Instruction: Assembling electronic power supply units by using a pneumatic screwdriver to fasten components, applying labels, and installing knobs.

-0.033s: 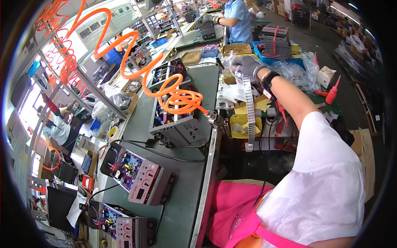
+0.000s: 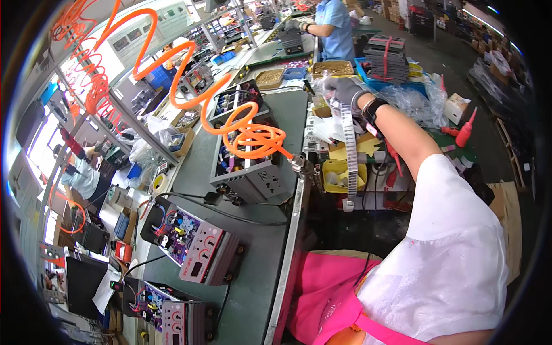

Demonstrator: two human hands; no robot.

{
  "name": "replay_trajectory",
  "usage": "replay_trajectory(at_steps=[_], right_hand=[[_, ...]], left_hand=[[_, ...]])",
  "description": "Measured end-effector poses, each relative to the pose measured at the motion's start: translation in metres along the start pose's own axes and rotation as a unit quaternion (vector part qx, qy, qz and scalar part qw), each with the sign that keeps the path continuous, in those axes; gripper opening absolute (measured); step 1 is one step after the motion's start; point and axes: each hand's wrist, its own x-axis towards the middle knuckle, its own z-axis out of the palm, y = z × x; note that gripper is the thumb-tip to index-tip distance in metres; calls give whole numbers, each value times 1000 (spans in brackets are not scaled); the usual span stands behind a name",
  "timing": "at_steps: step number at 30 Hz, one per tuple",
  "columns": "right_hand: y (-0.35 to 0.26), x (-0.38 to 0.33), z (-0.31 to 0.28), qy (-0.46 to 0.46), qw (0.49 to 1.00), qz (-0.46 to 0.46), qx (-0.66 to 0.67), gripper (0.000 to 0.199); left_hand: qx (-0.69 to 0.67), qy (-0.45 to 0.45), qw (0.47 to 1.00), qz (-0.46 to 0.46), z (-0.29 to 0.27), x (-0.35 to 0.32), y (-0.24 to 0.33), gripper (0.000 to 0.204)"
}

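Note:
My right hand (image 2: 346, 92), in a grey glove, is stretched out to the far side of the cluttered parts area beside the bench. Its fingers are curled and partly hidden. A long white strip of printed labels (image 2: 349, 152) runs down from under the glove, and its lower end dangles past a yellow bin (image 2: 333, 177). Crumpled clear plastic (image 2: 322, 83) lies against the fingertips, and a small open box (image 2: 321, 107) stands just below them. My left hand is out of view.
Open-topped grey machines with knobs and circuit boards (image 2: 198, 244) line the green bench (image 2: 259, 241). A coiled orange air hose (image 2: 253, 135) hangs over them. Red squeeze bottles (image 2: 464, 133), plastic bags and stacked grey panels (image 2: 386, 57) lie right. A co-worker in blue (image 2: 333, 29) stands beyond.
The view has shifted very slightly. My right hand stays in the same place with the label strip hanging below it.

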Motion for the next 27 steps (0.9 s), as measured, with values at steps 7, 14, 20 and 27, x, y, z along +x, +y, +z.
replay_trajectory(at_steps=[7, 14, 20, 27], right_hand=[[40, 16, 32, -151, 966, -43, -205, 35], [102, 60, 69, -126, 969, -24, -209, 37], [148, 75, 87, -137, 966, 19, -218, 40], [173, 73, 100, -135, 970, 35, -199, 43]], left_hand=[[-80, 161, 982, 54, -125, 8, -44, 22], [545, 291, 744, 255, -254, -52, -112, 25], [-298, 205, 917, 167, -237, -57, -95, 34], [-246, 269, 925, 103, -226, -81, -69, 30]])
